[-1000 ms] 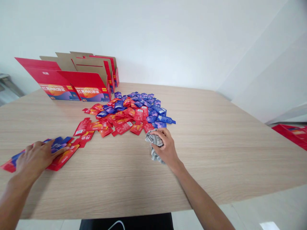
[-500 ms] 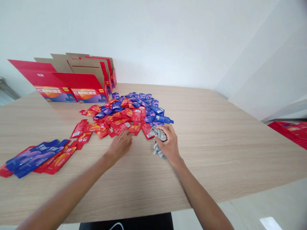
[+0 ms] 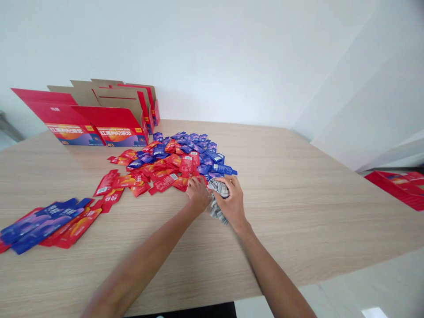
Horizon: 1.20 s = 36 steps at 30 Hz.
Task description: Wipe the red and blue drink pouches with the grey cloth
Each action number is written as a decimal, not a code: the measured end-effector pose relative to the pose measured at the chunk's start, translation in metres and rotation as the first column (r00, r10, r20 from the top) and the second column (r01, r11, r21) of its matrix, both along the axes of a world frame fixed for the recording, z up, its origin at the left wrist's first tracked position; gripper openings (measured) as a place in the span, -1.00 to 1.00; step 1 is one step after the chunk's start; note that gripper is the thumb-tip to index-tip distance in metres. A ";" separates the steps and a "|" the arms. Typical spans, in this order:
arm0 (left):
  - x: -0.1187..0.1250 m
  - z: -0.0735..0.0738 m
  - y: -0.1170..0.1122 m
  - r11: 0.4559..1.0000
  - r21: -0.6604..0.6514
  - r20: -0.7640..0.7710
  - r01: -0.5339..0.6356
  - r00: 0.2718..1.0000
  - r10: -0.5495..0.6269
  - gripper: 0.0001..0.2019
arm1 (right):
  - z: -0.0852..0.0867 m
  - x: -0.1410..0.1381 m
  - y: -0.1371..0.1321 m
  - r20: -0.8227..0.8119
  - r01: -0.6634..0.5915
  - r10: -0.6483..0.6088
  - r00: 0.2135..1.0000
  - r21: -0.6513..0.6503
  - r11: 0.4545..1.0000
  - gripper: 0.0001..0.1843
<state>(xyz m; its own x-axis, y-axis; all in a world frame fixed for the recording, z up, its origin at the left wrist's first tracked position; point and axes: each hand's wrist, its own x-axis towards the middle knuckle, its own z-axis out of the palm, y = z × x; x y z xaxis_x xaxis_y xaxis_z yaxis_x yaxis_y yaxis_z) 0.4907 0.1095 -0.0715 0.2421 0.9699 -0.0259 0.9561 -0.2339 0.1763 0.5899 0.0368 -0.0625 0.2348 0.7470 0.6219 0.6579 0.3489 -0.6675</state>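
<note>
My right hand (image 3: 232, 201) is closed around a crumpled grey-and-white striped cloth (image 3: 219, 189), which hangs down onto the table. Just left of it, my left hand (image 3: 198, 194) has its fingers curled over a red sachet (image 3: 203, 177) at the front right of the pile. Most of that sachet is hidden by the hand. Red sachets (image 3: 164, 182) fill the near side of the pile, and blue sachets (image 3: 215, 155) lie along its far and right side.
Red open-topped cartons (image 3: 121, 128) stand at the back left against the wall. Overlapping blue and red sachets (image 3: 49, 223) lie in a row at the left of the wooden table (image 3: 298, 190). Another red box (image 3: 397, 187) sits beyond the table's right edge.
My left hand has moved right, from the front of the pile to the red sachet beside the cloth. My right hand keeps its hold on the cloth. The view has shifted slightly.
</note>
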 end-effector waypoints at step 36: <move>-0.089 -0.029 -0.059 0.762 -0.380 0.807 0.524 -0.214 0.550 -0.73 | -0.029 -0.041 -0.012 0.095 -0.284 0.288 0.953 -0.053 0.957 -0.53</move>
<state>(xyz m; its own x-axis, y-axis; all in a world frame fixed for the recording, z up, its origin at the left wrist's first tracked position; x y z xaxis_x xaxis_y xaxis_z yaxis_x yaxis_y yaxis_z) 0.4015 0.0502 -0.1008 0.4777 0.8635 -0.1617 -0.4724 0.4077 0.7814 0.5486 0.0247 -0.0910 -0.0548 0.7974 0.6009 0.5984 0.5080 -0.6195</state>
